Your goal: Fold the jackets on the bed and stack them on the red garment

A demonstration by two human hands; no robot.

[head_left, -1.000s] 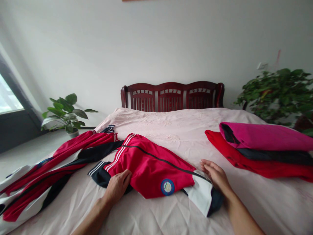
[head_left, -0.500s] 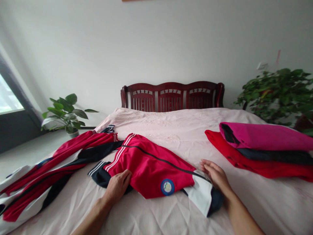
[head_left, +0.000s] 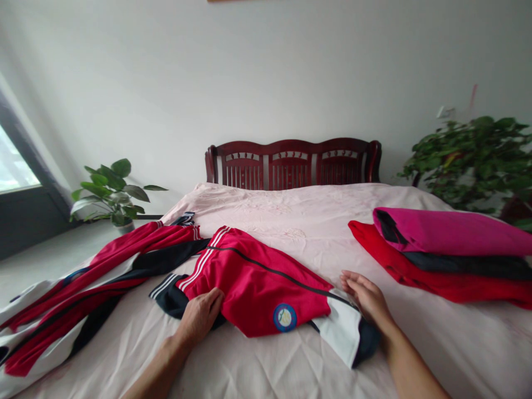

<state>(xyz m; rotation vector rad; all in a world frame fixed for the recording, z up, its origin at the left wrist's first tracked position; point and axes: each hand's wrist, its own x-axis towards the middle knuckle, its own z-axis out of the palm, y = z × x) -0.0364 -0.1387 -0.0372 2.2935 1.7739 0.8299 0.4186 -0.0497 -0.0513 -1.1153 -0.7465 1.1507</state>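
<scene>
A red zip jacket [head_left: 249, 282] lies folded on the bed, with white and dark blue panels, a round blue badge and white-striped edging. My left hand [head_left: 201, 313] is closed on its near left edge, beside a dark striped cuff [head_left: 166, 291]; the fingertips are partly hidden. At the jacket's right end, my right hand [head_left: 366, 299] rests against the white and dark part, fingers stretched out and slightly bent. Its thumb is not clearly visible.
More red, white and dark blue garments [head_left: 103, 277] lie spread at left. On the right is a pile with a folded magenta garment [head_left: 453, 233] over dark and red ones [head_left: 432, 280]. The pink bedsheet [head_left: 266, 366] reaches a wooden headboard [head_left: 291, 160]. Potted plants [head_left: 116, 194] flank the bed.
</scene>
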